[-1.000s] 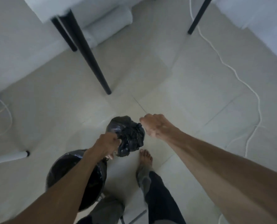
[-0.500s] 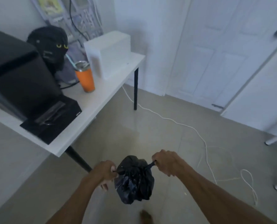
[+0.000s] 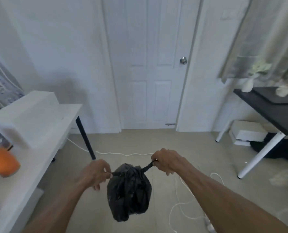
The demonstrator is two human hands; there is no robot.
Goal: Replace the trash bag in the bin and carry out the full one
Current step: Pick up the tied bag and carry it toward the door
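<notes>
My left hand (image 3: 96, 172) and right hand (image 3: 166, 163) each pinch a tie end of the black trash bag (image 3: 129, 192), which hangs between them above the floor (image 3: 139, 142), facing the closed door (image 3: 150, 64).

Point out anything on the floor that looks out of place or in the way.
A white cable lies in loose loops across the floor between the person and the closed door, a likely trip hazard. Nothing looks spilled from the black trash bag.

floor (image 3: 145, 140) ahead open | door (image 3: 150, 64) closed | white table (image 3: 39, 148) left | dark table (image 3: 266, 106) right
</notes>
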